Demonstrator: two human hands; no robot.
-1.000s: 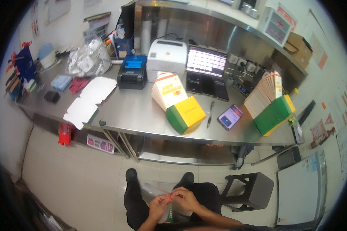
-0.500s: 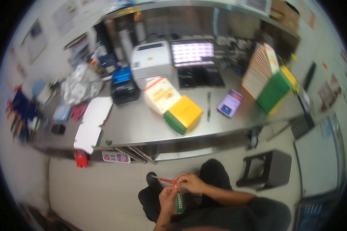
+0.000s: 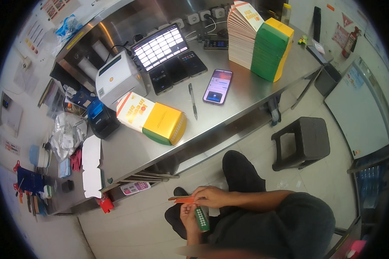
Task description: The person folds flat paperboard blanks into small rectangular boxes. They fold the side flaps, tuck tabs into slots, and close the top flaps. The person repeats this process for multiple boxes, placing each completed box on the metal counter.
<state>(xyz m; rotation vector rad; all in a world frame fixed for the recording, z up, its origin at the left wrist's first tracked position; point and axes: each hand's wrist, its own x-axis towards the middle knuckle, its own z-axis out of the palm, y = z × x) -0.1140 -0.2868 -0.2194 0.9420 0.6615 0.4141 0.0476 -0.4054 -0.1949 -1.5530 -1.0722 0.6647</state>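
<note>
In my lap I hold a small folded-card carton (image 3: 202, 219), its lower part green with a white pattern and its upper flaps orange. My left hand (image 3: 189, 217) grips it from the left side, fingers closed around the card below the flaps. From the right, my right hand (image 3: 209, 197) pinches the orange flap near its fold. The inner fingertips of both hands are partly hidden by the card. On the metal table ahead lies a similar white, yellow and green carton (image 3: 165, 122); a tall stack of such cartons (image 3: 270, 49) stands at the far right.
A phone (image 3: 217, 87), a pen (image 3: 192, 102), several dark devices below a lit screen (image 3: 161, 45), and a white printer (image 3: 118, 79) sit on the table (image 3: 129, 157). A dark stool (image 3: 305, 140) stands to my right. White card sheets (image 3: 92, 166) overhang the table's left edge.
My head view has turned and moved closer to the table, so the scene appears tilted. Both hands still grip the carton, and its orange flap now shows broader.
</note>
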